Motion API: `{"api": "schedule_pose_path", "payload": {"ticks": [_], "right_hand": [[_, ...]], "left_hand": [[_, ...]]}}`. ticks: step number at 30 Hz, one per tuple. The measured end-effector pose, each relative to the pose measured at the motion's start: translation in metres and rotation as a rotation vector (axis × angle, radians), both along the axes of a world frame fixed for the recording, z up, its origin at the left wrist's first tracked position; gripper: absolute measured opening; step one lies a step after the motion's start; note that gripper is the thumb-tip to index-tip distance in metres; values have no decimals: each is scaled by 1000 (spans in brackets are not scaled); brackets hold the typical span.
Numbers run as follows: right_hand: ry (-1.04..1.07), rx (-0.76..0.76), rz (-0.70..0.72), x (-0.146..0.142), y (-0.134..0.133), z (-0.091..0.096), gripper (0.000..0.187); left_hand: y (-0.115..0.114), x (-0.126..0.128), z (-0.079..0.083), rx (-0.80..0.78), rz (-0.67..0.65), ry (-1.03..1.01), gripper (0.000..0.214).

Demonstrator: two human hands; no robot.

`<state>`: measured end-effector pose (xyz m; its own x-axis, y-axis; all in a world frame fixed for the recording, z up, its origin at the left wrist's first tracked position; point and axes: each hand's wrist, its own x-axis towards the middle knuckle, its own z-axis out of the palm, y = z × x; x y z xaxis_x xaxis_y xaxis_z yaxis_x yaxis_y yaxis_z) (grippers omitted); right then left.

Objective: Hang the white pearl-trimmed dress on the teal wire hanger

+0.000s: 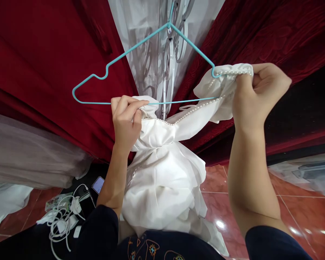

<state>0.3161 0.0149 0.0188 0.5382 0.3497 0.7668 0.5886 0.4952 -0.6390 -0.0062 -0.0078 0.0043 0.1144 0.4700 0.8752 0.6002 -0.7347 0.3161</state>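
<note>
A light-blue wire hanger [137, 46] hangs in front of me, its hook running up out of view. The white dress [162, 173] with pearl-trimmed edges drapes down toward my lap. Its right strap or sleeve lies over the hanger's right end, and my right hand [256, 86] pinches the gathered fabric there. My left hand [127, 115] grips the left side of the bodice just at the hanger's lower bar; the hanger's left arm is bare of fabric. Where the right end of the bar goes, the fabric hides it.
Dark red curtains [43, 65] hang on both sides, with a white curtain and a white metal scrollwork stand [169, 68] between them. White cables [61, 224] and a lit phone [98, 184] lie at lower left. Pale tulle [29, 148] hangs at left, above red floor tiles [216, 202].
</note>
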Motion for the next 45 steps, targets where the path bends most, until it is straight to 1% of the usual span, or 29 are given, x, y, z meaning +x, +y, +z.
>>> {"api": "schedule_pose_path", "payload": {"ticks": [2, 5, 8, 11, 13, 14, 16, 18, 20, 22, 23, 24, 27, 29, 30, 31, 33, 34, 36, 37, 38, 40, 41, 43, 45], "right_hand": [[-8, -24, -38, 1, 8, 0, 17], [-7, -58, -89, 6, 21, 0, 20], [34, -154, -98, 16, 32, -1, 23], [83, -287, -145, 30, 31, -8, 24], [57, -316, -176, 40, 21, -19, 23], [6, -303, -182, 43, 13, -26, 19], [-132, -231, -195, 46, -7, -42, 14], [-247, -104, -237, 42, -27, -55, 16], [-309, 68, -267, 30, -44, -61, 20], [-381, 187, -219, 11, -57, -57, 24], [-427, 205, -171, 1, -61, -53, 25], [-480, 186, -96, -10, -63, -48, 27], [-595, -13, 235, -41, -62, -31, 36], [-579, -122, 399, -56, -55, -26, 34], [-547, -138, 434, -61, -51, -25, 31], [-510, -130, 438, -65, -47, -26, 28], [-444, -84, 413, -70, -41, -29, 23], [-423, -62, 402, -70, -39, -30, 21], [-400, -39, 388, -71, -39, -32, 17], [-396, -34, 384, -70, -39, -32, 15], [-395, -32, 381, -70, -40, -32, 14], [-390, -29, 376, -70, -40, -31, 14], [-389, -26, 372, -70, -41, -30, 14], [-393, -19, 363, -70, -41, -29, 16], [-403, -19, 347, -69, -40, -28, 17]], "left_hand": [[0, -2, 1, 6, -3, 5, 32], [-1, -4, 1, -8, 26, 27, 32], [1, -5, 0, -37, 44, 36, 31], [2, -4, -1, -42, 38, 23, 30], [3, -2, -1, -37, 29, 21, 30], [3, -1, -1, -37, 23, 23, 30], [1, 1, -1, -46, 14, 30, 31], [0, 4, -1, -43, 13, 36, 33], [-1, 6, -1, -27, 21, 37, 34], [-2, 9, -2, -25, 27, 42, 34], [-2, 11, -2, -29, 27, 39, 34], [-2, 13, -3, -34, 24, 34, 34], [-3, 18, -4, -65, 0, 13, 35], [-5, 20, -4, -92, -7, 5, 35], [-6, 21, -4, -99, -13, 3, 35], [-8, 21, -5, -88, -23, -3, 35], [-12, 21, -10, -4, -15, -49, 31], [-15, 20, -14, 64, 17, -94, 27], [-18, 14, -25, 171, 109, -236, 16], [-18, 9, -32, 180, 144, -330, 9], [-17, 2, -39, 156, 159, -428, 2], [-8, -18, -50, 64, 158, -600, 12], [-1, -31, -53, 22, 158, -656, 16], [16, -60, -51, -8, 182, -662, 17], [34, -88, -37, 44, 156, -577, 16]]}}
